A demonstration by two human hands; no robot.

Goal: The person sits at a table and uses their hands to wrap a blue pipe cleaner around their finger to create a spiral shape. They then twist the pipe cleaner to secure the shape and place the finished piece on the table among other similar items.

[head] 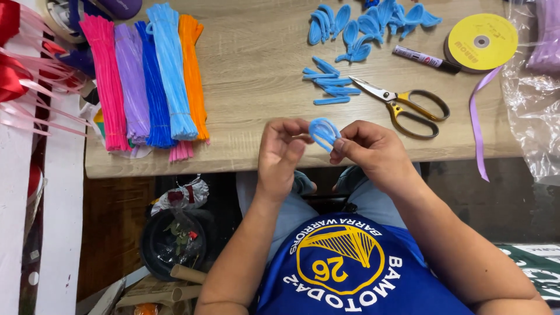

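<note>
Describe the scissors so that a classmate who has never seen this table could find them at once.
Start at the yellow ribbon spool near the wooden table's far right corner. Just left of it, beside short light-blue pipe-cleaner pieces, lie the scissors. They alone are metal, with gold-coloured handles.

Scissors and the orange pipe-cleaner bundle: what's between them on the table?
Head view: short cut light-blue pipe-cleaner pieces lie between the scissors and orange bundle; otherwise bare wood.
</note>
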